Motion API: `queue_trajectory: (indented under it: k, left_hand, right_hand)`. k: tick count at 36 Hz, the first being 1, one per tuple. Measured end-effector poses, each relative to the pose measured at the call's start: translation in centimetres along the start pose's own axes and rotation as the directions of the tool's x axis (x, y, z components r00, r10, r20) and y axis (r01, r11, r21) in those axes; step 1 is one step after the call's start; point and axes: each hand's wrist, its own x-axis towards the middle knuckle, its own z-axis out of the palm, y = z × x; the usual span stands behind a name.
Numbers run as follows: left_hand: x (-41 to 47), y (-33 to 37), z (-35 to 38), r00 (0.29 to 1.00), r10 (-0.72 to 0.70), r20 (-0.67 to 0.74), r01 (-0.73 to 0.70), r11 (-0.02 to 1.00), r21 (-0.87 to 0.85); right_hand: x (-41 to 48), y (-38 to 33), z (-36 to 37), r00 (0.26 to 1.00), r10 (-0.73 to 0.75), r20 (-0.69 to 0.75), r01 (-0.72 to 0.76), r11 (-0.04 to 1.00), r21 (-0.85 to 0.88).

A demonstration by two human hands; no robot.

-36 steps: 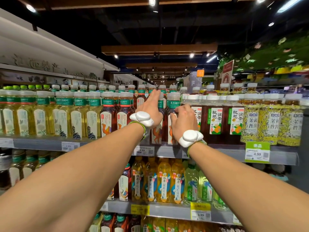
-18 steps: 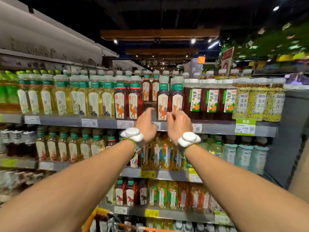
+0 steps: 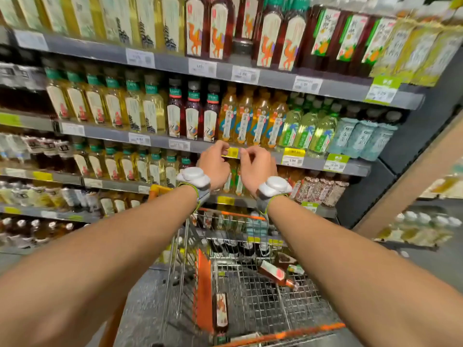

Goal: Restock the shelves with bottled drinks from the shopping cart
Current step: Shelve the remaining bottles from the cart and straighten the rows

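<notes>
Two tea bottles in the shopping cart, both hands up at the shelves.

A dark tea bottle (image 3: 274, 272) lies on its side on the wire floor of the orange shopping cart (image 3: 253, 306), and a second camel-label bottle (image 3: 220, 314) lies nearer the handle beside the orange flap. Above the cart, the left hand (image 3: 214, 165) and right hand (image 3: 258, 166) hover close together, fingers loosely curled and holding nothing, in front of a yellow price tag (image 3: 233, 152) on a shelf edge (image 3: 160, 141). Each wrist wears a white device (image 3: 194, 176). Rows of bottled tea (image 3: 250, 121) fill the shelves.
</notes>
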Motion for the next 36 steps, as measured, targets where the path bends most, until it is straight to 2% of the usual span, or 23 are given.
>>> queue_trajectory:
  k: [5,9,10,12,13,15,17,20,25,27,29,33,36]
  left_hand:
    - [-3.3,-2.2,3.9,0.996,-0.08,0.044,0.08,0.997,0.016]
    - [-5.0,-4.0,9.4,0.978,-0.189,0.087,0.184,0.98,0.071]
    - [-5.7,-4.8,13.1,0.959,-0.268,0.088,0.26,0.961,0.089]
    - [-6.0,-5.2,13.6,0.949,-0.297,0.108,0.291,0.954,0.071]
    - [-6.3,-5.5,15.7,0.934,-0.33,0.139,0.321,0.943,0.086]
    - [-6.7,-5.4,16.3,0.927,-0.337,0.162,0.326,0.941,0.089]
    - [-7.2,-5.6,20.6,0.901,-0.418,0.117,0.397,0.903,0.164]
    - [-8.8,-6.5,25.1,0.844,-0.497,0.203,0.469,0.866,0.17]
    - [-11.1,-8.3,29.4,0.752,-0.609,0.252,0.563,0.793,0.234]
    - [-12.6,-9.3,31.3,0.677,-0.676,0.292,0.616,0.737,0.279]
    - [-14.7,-10.6,32.1,0.63,-0.709,0.318,0.641,0.705,0.304]
    - [-19.2,-15.2,35.9,0.512,-0.801,0.31,0.735,0.595,0.326]
    - [-21.5,-16.7,37.3,0.486,-0.81,0.327,0.725,0.583,0.366]
  right_hand:
    - [-3.0,4.3,1.9,0.998,0.041,0.053,-0.041,0.999,-0.002]
    - [-4.2,10.0,3.4,0.978,0.146,0.15,-0.144,0.989,-0.023]
    - [-4.5,13.8,4.2,0.956,0.207,0.208,-0.205,0.978,-0.031]
    - [-5.1,14.6,4.3,0.948,0.241,0.207,-0.241,0.97,-0.026]
    - [-4.8,16.6,4.7,0.927,0.28,0.251,-0.282,0.959,-0.027]
    - [-5.6,17.1,4.2,0.907,0.279,0.315,-0.273,0.96,-0.065]
    - [-5.6,21.3,4.4,0.867,0.296,0.402,-0.296,0.953,-0.064]
    - [-7.1,26.6,4.8,0.784,0.392,0.481,-0.405,0.911,-0.081]
    - [-8.6,33.1,6.1,0.634,0.464,0.619,-0.429,0.877,-0.218]
    - [-10.3,35.7,6.9,0.542,0.494,0.681,-0.462,0.851,-0.249]
    - [-12.2,36.9,7.0,0.501,0.508,0.701,-0.476,0.838,-0.268]
    - [-16.2,40.8,9.0,0.358,0.59,0.724,-0.56,0.756,-0.339]
    - [-18.6,42.3,10.3,0.233,0.679,0.696,-0.673,0.63,-0.389]
